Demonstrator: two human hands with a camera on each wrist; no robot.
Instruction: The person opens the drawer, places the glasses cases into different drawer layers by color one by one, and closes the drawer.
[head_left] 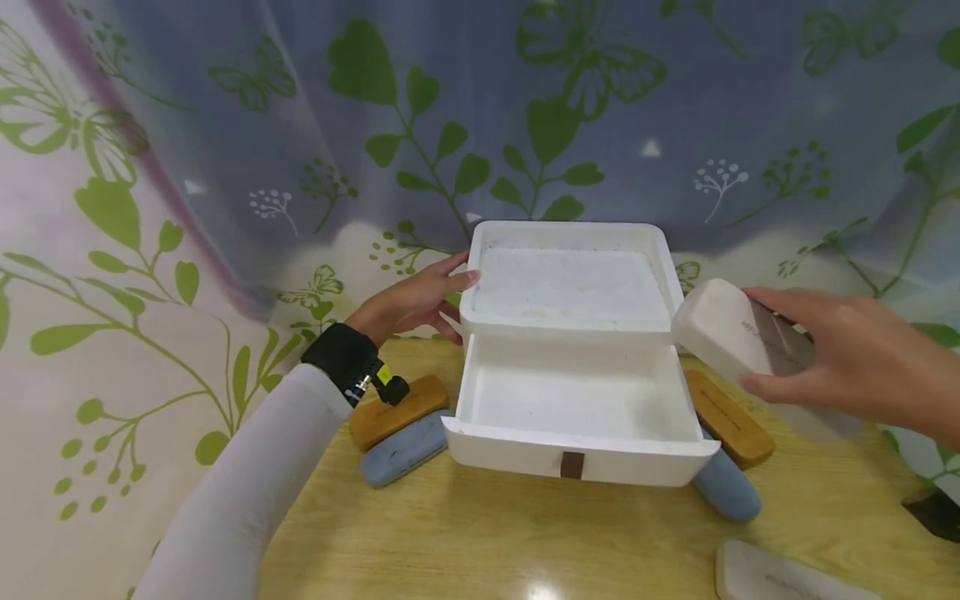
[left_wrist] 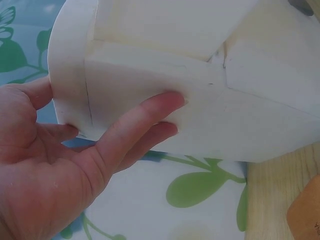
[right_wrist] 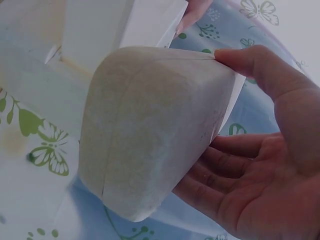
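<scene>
My left hand touches the left side of a white storage box; its fingers lie fairly straight against the wall in the left wrist view. The box's drawer is pulled out, with a bare floor and a small brown tab on its front. Above the drawer is a shallow tray top with a raised rim. My right hand grips a whitish glasses case between thumb and fingers, raised beside the box's right side. In the right wrist view the case shows its rounded end and lid seam.
Left of the drawer lie a brown case and a blue case. To its right are another brown case and blue case. A whitish case lies at the wooden table's near right. Patterned curtain hangs behind.
</scene>
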